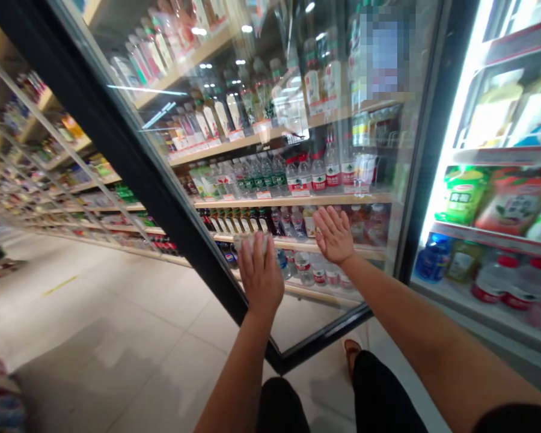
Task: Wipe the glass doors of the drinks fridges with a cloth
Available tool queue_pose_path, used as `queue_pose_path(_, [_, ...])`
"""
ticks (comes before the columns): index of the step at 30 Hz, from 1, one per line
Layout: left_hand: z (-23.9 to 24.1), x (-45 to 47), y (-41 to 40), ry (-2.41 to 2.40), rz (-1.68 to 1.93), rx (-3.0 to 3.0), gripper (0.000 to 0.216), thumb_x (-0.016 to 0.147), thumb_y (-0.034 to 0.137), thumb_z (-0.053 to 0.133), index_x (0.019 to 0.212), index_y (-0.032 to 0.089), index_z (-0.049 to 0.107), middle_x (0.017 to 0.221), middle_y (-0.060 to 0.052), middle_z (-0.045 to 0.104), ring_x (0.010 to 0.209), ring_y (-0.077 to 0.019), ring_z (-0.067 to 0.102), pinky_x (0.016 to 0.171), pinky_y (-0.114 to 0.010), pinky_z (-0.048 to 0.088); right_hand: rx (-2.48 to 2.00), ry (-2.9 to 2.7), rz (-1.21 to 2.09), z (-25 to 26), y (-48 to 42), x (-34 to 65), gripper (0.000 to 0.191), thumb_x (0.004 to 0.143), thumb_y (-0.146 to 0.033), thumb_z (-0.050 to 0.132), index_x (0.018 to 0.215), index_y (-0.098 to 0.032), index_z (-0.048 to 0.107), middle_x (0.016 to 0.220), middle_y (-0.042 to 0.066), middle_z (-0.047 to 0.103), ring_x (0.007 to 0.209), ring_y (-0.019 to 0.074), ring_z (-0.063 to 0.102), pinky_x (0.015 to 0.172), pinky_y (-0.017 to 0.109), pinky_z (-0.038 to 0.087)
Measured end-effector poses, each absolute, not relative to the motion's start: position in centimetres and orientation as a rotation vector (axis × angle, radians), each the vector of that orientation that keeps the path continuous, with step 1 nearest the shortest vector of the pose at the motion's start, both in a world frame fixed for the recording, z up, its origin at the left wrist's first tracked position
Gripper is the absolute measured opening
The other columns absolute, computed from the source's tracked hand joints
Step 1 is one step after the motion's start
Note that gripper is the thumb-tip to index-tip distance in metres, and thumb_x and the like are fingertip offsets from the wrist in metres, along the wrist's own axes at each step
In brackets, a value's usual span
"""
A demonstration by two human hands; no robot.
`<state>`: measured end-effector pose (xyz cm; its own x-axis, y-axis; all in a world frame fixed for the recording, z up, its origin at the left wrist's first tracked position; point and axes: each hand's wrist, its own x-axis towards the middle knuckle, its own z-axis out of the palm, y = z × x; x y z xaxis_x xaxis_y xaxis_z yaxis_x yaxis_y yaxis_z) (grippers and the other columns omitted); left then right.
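Observation:
A glass cooler door (306, 337) with a black frame stands open in front of me. My left hand (260, 276) is raised at the glass near the door's left frame, fingers stretched upward. Behind its fingertips shows a pale, blurred patch; whether that is a thin thing under the fingers or a reflection, I cannot tell. My right hand (335, 236) is held to the right and slightly higher, palm toward the glass with the fingers straight. No object shows in it. Whether either palm touches the pane is not clear.
Bottles (264, 171) on wooden shelves appear through or in the glass. At right, the lit cooler (500, 237) holds bottles and green and red packs. Shelving runs along the left above a tiled floor (130, 325). My shoe (351, 352) is near the door's bottom edge.

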<state>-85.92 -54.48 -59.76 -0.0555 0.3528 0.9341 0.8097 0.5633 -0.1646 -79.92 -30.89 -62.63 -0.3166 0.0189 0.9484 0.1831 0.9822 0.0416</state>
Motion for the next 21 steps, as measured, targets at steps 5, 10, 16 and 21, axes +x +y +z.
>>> queue_pose_path(5, [-57.4,-86.2,-54.7,-1.612,-0.481,-0.94,0.053,0.099,0.017,0.048,0.151,0.014,0.043,0.155,-0.015,0.044,0.155,-0.0309,0.014,0.125,-0.054,0.021,-0.086,-1.864,-0.204,-62.4,-30.9,-79.4,0.063,0.099,-0.039,0.044,0.158,-0.021,0.032,0.156,0.01,0.047,0.151,0.0257,0.032,0.126,0.048,0.008])
queue_pose_path(10, [-61.7,-85.9,-55.5,-1.584,-0.322,-1.006,0.048,0.096,0.01,0.049,0.144,0.013,0.052,0.143,-0.014,0.058,0.154,-0.0268,0.018,0.126,-0.047,0.022,-0.079,-1.877,-0.178,-62.8,-30.8,-79.4,0.065,0.098,-0.041,0.046,0.158,-0.022,0.032,0.157,0.011,0.045,0.15,0.0276,0.033,0.126,0.049,0.009])
queue_pose_path(16, [-56.4,-86.8,-55.1,-1.583,-0.488,-0.92,0.053,0.099,0.017,0.047,0.152,0.014,0.042,0.155,-0.015,0.044,0.154,-0.0301,0.017,0.125,-0.052,0.023,-0.068,-1.846,-0.191,-62.7,-30.8,-79.7,0.066,0.098,-0.04,0.048,0.159,-0.023,0.032,0.157,0.01,0.046,0.15,0.0265,0.034,0.126,0.047,0.01])
queue_pose_path(21, [-59.1,-86.6,-55.5,-1.611,-0.459,-0.956,0.052,0.098,0.015,0.048,0.15,0.014,0.044,0.152,-0.015,0.049,0.154,-0.0299,0.019,0.125,-0.051,0.022,-0.069,-1.819,-0.252,-62.3,-31.0,-79.7,0.055,0.098,-0.041,0.049,0.151,-0.025,0.046,0.154,0.009,0.05,0.15,0.0251,0.034,0.126,0.045,0.009])
